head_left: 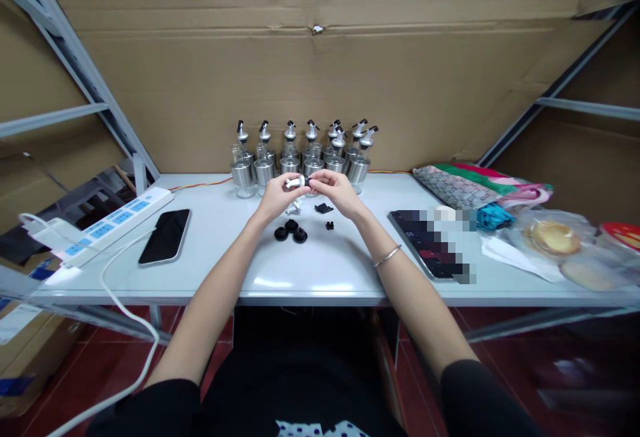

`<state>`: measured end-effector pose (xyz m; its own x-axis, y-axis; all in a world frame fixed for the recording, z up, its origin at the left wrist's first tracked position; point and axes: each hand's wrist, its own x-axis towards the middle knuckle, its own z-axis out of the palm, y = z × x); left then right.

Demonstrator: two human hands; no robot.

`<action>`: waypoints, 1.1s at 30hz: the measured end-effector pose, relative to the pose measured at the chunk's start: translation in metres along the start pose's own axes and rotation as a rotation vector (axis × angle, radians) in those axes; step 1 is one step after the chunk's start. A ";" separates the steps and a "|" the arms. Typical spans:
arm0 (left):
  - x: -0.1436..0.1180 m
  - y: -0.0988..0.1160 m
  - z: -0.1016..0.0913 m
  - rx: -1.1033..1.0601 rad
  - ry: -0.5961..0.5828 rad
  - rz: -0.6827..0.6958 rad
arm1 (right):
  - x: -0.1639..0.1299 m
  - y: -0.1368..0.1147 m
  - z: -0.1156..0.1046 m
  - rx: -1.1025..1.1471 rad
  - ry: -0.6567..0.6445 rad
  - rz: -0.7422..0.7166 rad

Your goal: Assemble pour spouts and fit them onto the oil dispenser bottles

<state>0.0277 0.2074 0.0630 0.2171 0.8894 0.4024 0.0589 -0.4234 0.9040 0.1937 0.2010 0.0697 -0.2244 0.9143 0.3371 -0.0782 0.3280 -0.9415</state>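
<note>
Both hands meet above the middle of the white table [325,277], just in front of a row of oil dispenser bottles [305,157] with steel bodies and pour spouts. The left hand [277,195] pinches a small silver pour spout [295,183] between thumb and fingers, held roughly level. The right hand [336,190] closes its fingertips on the spout's dark end, so the two hands grip the same piece from opposite sides; whether the dark bit is a separate part cannot be told. A thin bracelet [388,256] sits on the right wrist. Below the hands, on the tabletop, lie three round black stoppers [291,230] close together, a smaller black cap [329,225] to their right, a flat black piece [323,208] and a small silver part [294,209]. Farther left rest a dark phone [165,236], face up, and a white power strip [113,222] with its cable. To the right are a dark keyboard [417,240], folded patterned fabric [465,183] and bagged food [553,238].
</note>
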 end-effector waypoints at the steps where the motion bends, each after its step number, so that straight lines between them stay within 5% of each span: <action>1: 0.000 0.001 0.000 -0.034 -0.005 -0.026 | 0.000 0.000 0.001 0.004 0.006 -0.008; 16: 0.005 0.003 -0.007 -0.219 -0.068 -0.189 | -0.006 -0.003 0.013 -0.414 0.080 -0.340; 25: 0.002 0.003 -0.005 -0.057 -0.031 -0.065 | 0.001 0.008 0.013 -0.203 0.038 0.031; 33: 0.001 0.000 -0.010 -0.235 -0.115 -0.177 | 0.001 0.005 0.008 -0.134 0.000 -0.066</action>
<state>0.0182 0.2103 0.0651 0.3336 0.9146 0.2285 -0.1184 -0.1999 0.9726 0.1855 0.2013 0.0655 -0.2228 0.8896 0.3987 0.0376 0.4165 -0.9084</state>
